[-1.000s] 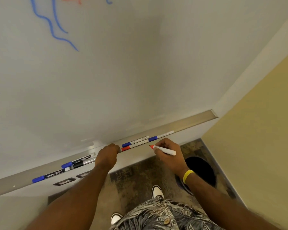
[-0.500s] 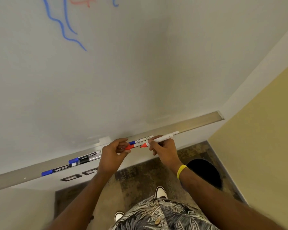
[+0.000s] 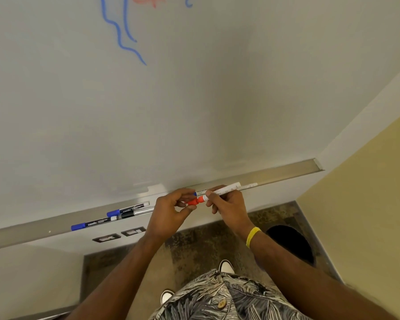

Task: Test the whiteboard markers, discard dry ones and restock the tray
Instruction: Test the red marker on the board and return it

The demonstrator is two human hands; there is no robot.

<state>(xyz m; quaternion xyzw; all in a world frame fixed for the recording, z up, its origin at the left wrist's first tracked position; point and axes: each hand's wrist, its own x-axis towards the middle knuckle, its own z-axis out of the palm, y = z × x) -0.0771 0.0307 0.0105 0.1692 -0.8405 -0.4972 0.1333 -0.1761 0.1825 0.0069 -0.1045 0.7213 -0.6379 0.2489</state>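
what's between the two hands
In the head view, the red cap meets the tip end of the white marker there; the left hand pinches the cap, the right hand grips the barrel.

Yellow wall [image 3: 367,204] meets mottled brown floor [image 3: 206,245].

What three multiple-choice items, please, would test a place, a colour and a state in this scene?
1. Where is the dark round bin? A on a desk; B on the floor at the person's right; C on the wall.
2. What colour is the plastic cap the left hand pinches? A blue; B black; C red.
3. What does the right hand do? A grips the white-barrelled marker; B lies flat; C hangs empty.
B, floor by the right forearm; C, the pinched cap shows red; A, its grasp wraps the barrel.
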